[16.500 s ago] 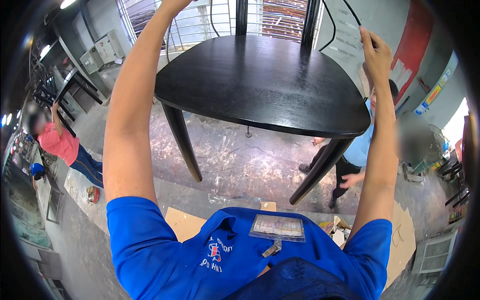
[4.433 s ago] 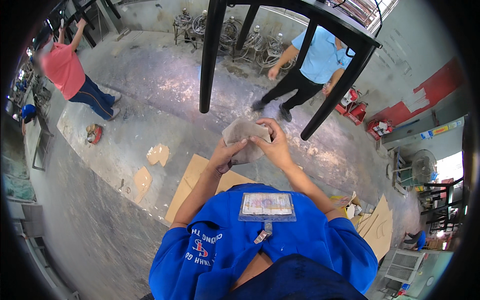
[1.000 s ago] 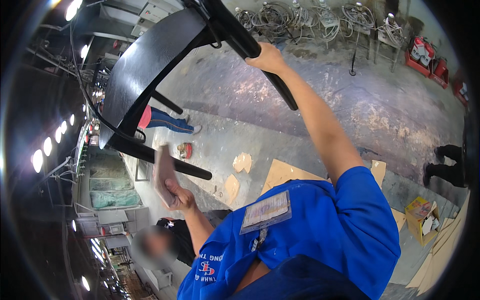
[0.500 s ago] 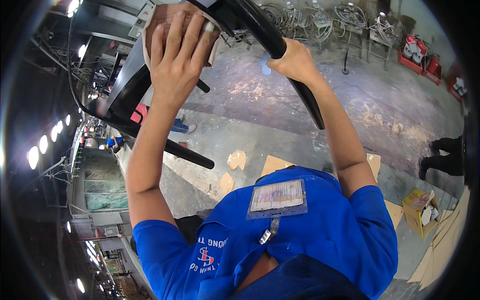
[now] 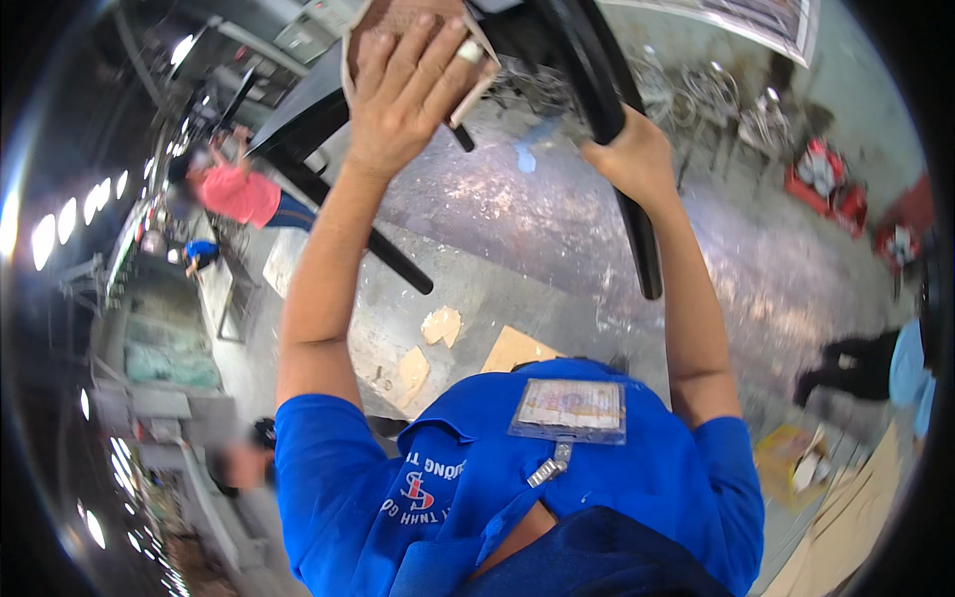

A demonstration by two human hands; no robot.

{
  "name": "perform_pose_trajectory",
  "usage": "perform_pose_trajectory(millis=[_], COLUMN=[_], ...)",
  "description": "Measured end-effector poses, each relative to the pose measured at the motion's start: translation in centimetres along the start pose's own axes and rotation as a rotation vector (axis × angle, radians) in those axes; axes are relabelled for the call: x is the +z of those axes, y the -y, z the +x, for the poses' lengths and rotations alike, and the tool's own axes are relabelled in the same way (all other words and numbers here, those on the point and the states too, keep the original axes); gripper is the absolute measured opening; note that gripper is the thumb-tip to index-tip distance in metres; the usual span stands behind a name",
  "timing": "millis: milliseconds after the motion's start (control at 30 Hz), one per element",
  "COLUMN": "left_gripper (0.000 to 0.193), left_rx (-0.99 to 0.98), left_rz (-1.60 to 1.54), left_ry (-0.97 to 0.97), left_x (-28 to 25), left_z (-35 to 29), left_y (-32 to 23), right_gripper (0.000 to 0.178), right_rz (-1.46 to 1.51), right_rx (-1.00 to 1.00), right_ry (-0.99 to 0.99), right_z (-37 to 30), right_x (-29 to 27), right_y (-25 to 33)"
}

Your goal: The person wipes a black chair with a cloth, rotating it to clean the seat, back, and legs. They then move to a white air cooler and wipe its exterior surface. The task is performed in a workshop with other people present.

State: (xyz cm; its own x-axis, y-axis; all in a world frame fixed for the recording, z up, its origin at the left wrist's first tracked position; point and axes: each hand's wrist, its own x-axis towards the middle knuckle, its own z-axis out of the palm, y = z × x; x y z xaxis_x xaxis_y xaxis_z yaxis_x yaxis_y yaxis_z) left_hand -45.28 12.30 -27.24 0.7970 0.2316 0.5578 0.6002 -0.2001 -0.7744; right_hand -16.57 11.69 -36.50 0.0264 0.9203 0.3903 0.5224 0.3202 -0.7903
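Nearest: blue woven shirt, soft folds; over it a rectangular badge in clear, shiny plastic on a metal clip. Beyond, a thin, pinkish-brown sheet, paper-like, pale along its bent edges, located upper centre and cut off by the frame. Left hand: forearm raised, back of hand toward the camera, four fingers extended and spread over the sheet; a white wrap sits near one fingertip. Thumb hidden; cannot tell whether the sheet is pinched or only pressed. Black chair at top, smooth finish with a slight sheen, tilted in view; its tapering, rounded legs end above the floor in view. Right hand: arm reaching forward, wrist bent inward, fingers closed around one leg. Floor: grey, scuffed, mottled with pale patches; irregular tan pieces and a flat brown board lie on it. Right: yellow open-topped box beside large tan sheets. Farther: person in pink, left; person in light blue, right edge; coiled hoses and red containers along the wall.
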Motion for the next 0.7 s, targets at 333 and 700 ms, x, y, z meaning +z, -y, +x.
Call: perform_pose_trajectory(millis=[333, 700], left_gripper=[0.047, 0.048], left_rx=[-0.493, -0.620], left_rz=[0.003, -0.009], left_ry=[-0.390, -0.448], left_x=[-0.6, -0.3], left_z=[2.6, 1.3], left_y=[-3.3, -2.2], right_gripper=[0.032, 0.023], right_rz=[-0.065, 0.049], right_rx=[0.084, -0.011], right_ry=[0.008, 0.038], right_z=[1.5, 3.4], right_x=[2.0, 2.8], right_y=[1.3, 0.2])
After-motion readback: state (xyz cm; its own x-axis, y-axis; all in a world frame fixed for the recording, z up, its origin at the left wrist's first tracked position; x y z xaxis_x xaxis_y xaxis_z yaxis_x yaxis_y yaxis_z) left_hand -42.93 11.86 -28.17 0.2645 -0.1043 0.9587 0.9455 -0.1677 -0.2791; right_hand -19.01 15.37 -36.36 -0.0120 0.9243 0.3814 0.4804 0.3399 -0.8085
